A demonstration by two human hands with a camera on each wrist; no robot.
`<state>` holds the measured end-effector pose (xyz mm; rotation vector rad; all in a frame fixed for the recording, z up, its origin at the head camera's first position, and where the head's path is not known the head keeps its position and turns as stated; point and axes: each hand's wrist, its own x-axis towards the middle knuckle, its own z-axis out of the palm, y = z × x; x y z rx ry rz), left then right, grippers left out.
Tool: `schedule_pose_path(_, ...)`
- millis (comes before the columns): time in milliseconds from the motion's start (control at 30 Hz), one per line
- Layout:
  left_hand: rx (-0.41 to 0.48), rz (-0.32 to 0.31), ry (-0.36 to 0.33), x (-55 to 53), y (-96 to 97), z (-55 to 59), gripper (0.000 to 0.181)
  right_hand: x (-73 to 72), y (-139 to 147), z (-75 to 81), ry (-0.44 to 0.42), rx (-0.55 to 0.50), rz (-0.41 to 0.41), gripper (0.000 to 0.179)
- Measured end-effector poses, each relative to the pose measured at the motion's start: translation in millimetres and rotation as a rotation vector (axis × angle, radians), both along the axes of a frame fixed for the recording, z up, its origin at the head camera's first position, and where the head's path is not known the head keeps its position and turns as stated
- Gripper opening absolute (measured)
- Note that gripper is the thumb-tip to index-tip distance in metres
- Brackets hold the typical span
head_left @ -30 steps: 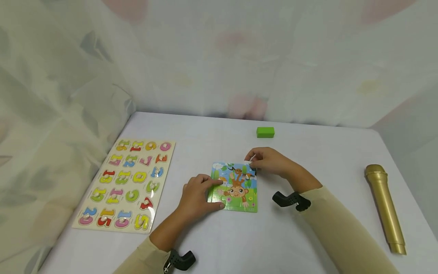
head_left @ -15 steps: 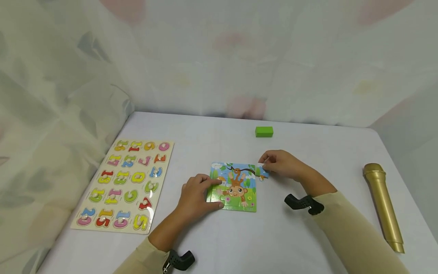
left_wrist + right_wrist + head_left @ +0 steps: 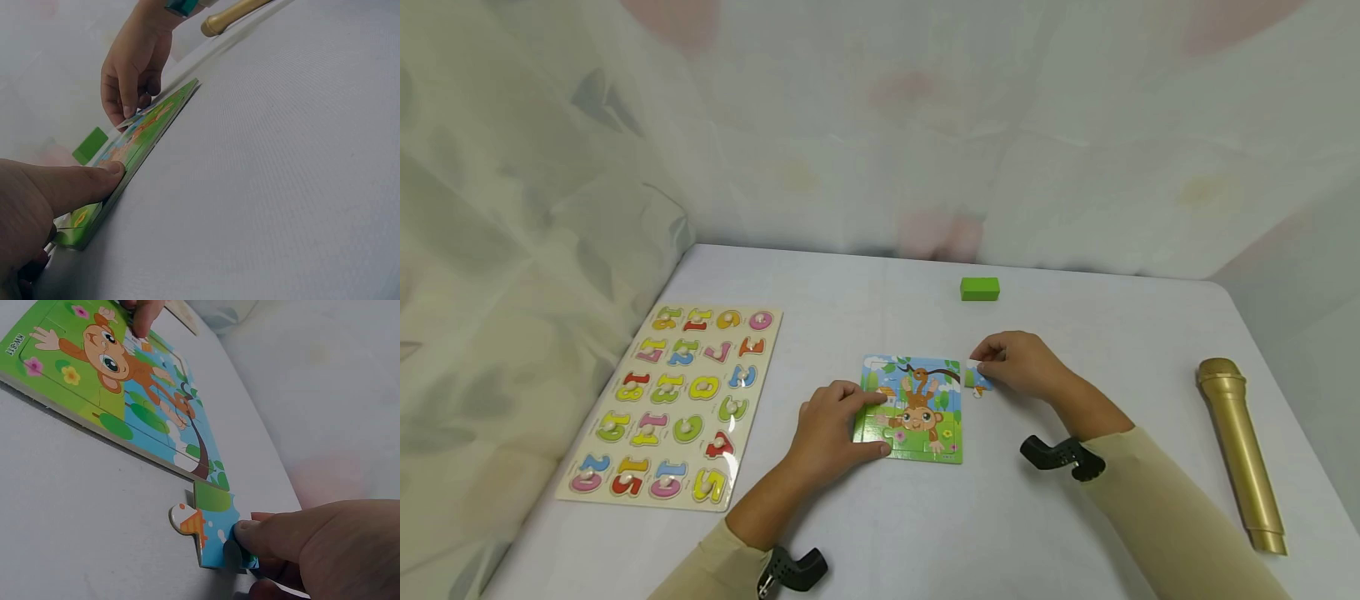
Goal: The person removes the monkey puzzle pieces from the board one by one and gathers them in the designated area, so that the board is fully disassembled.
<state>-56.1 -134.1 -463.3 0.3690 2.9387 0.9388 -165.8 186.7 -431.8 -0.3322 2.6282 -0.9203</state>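
A square monkey jigsaw puzzle [image 3: 917,408] lies flat on the white-covered table. My left hand [image 3: 831,429] rests at its left side, with the thumb [image 3: 100,181] and index finger stretched over the board. My right hand [image 3: 1018,364] pinches a loose puzzle piece [image 3: 215,522] by its outer end, just right of the board's upper right corner. Blue sky, a green patch and an orange-and-white knob show on this piece. In the right wrist view its inner end comes right up to the board's corner.
A wooden number board [image 3: 673,408] with knobbed digits lies at the left. Behind the puzzle sits a green block [image 3: 980,289]. A gold microphone-shaped tube [image 3: 1242,454] lies at the right. Draped fabric [image 3: 925,125] closes off the back and sides.
My right hand has drawn the piece rightward from over the puzzle's upper right corner to beside it, shifting only slightly in the last half second. My left hand has stayed in place.
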Motion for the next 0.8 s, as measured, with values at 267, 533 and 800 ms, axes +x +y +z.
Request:
schedule_pose_path(267, 0.002, -0.001, 0.001, 0.8, -0.2, 0.1, 0.066, 1.6, 0, -2.3, 0.04, 0.023, 0.012, 0.016)
schedule_pose_path(533, -0.009, -0.004, -0.009, -0.7, 0.1, -1.8, 0.067, 5.8, 4, -5.3, 0.121, 0.038, 0.016, 0.017)
schedule_pose_path(800, -0.002, -0.012, -0.011, -0.8, -2.1, -2.5, 0.066, 7.1, 2, -11.6, 0.134, 0.033, -0.015, 0.016)
